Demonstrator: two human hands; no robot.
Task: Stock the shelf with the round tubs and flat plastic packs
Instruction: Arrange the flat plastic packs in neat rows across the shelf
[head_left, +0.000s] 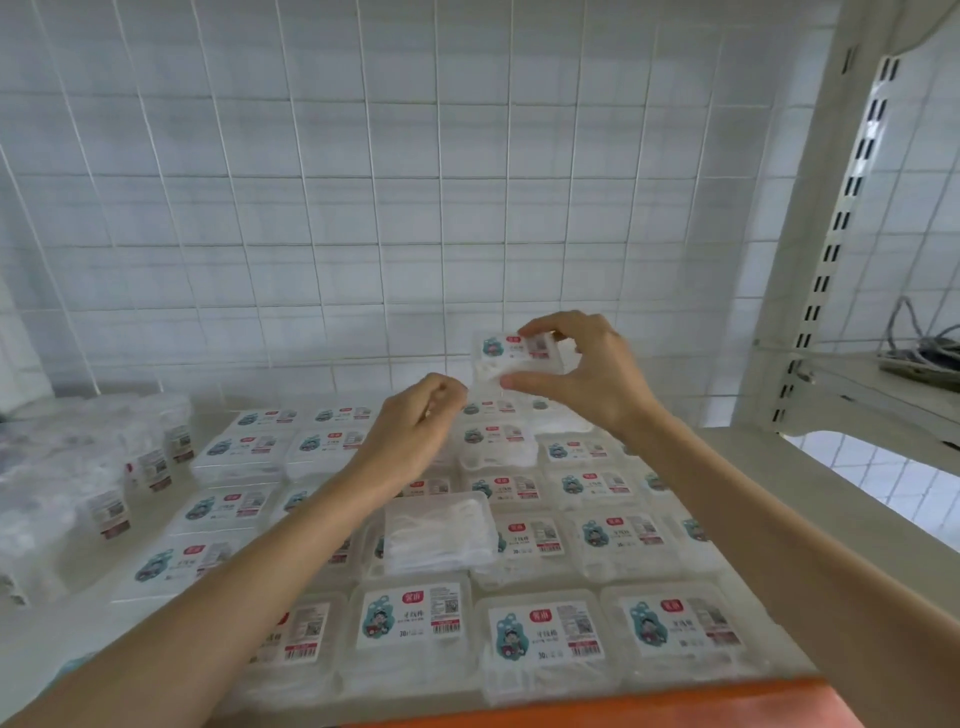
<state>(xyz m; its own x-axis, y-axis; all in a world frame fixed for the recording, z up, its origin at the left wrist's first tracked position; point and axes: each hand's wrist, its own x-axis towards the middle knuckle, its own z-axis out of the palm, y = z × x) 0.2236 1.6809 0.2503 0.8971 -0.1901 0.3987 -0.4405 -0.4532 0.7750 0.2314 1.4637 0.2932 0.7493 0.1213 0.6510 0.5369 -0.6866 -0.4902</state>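
- Looking down from the head view, the right hand (587, 374) is raised a little past centre toward 1 o'clock. It holds one flat pack (506, 356), fingers on the top edge and thumb under it, label facing the camera.
- The left hand (415, 431) hovers at centre, just beside the pack's lower left corner, with its fingers curled. I cannot tell whether it pinches anything.
- More flat packs (410, 616) cover the shelf (810, 483) in rows from centre down to 6 o'clock, labels up.
- One unlabelled pack (436, 530) lies on top of those rows, just below the left wrist.
- Round tubs (109, 509) in clear wrap stand at 9 o'clock, just beside the packs.
- A wire grid (363, 182) backs the shelf at 12 o'clock, and a slotted post (831, 218) rises at 2 o'clock.
- Cables (924, 348) lie on the neighbouring shelf at 3 o'clock.
- An orange strip (597, 712) runs along 6 o'clock.
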